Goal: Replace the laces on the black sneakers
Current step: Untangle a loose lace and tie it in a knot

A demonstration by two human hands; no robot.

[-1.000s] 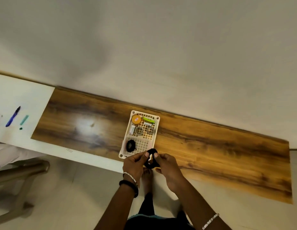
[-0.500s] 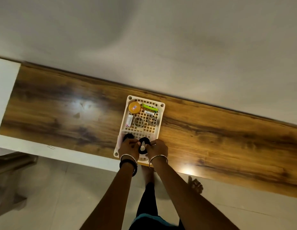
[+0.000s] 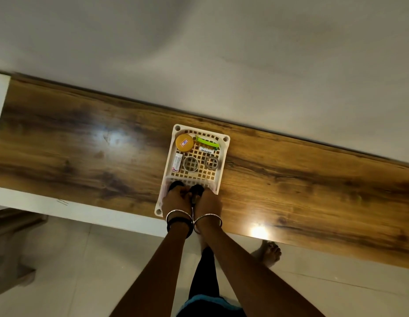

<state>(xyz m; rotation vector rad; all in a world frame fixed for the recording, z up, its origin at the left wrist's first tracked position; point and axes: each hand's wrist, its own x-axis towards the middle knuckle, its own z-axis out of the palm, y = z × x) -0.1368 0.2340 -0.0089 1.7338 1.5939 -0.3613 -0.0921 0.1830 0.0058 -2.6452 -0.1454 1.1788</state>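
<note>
At the far left a strip of white surface (image 3: 0,97) meets the end of a long wooden table (image 3: 84,145), which runs across the view against a pale wall (image 3: 199,53). Below the table's white front edge, a blurred grey piece of furniture (image 3: 11,248) stands on the tiled floor (image 3: 84,271). Near the middle of the table sits a white plastic basket (image 3: 224,156) with a grid floor. At its far end lie an orange round tin (image 3: 184,143) and, to the right, a green clip (image 3: 207,143). A small packet (image 3: 177,163), a metal ring (image 3: 190,164) and a smaller ring (image 3: 212,162) lie in a row at mid-basket. At the near end a dark ring (image 3: 175,185) peeks out just beyond the left hand (image 3: 176,201). Beside it is a black round piece (image 3: 196,189), the thing being worked on, though what it is cannot be told. Both hands press together over it: the left hand's fingers curl onto its left side, and the right hand (image 3: 209,202) grips it from the right. Bangles circle both wrists. Further right, a bare foot (image 3: 268,252) shows on the floor below the table edge.
</note>
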